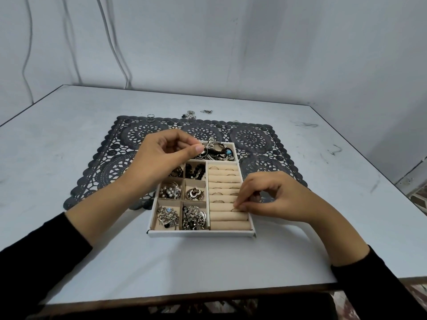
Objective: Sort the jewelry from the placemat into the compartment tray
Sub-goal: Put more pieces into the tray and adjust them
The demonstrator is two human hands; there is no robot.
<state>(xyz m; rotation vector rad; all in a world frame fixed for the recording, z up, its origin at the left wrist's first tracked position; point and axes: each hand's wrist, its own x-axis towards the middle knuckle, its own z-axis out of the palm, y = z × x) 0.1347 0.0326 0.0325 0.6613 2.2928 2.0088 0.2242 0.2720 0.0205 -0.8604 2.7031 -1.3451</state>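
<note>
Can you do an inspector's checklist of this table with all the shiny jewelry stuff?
Surface: pale table, dark scuff marks on its right side.
Job's things: lacy grey placemat; compartment tray lying partly on it, small compartments filled, ring rolls holding rings; loose rings and small pieces at the placemat's far edge.
Clutter: nothing seen.
Hands: left hand pinches a small ring over the tray's far compartment; right hand pinches a thin ring at the ring rolls.
Cables: white cables hang down the wall.
Surroundings: plain pale wall.
</note>
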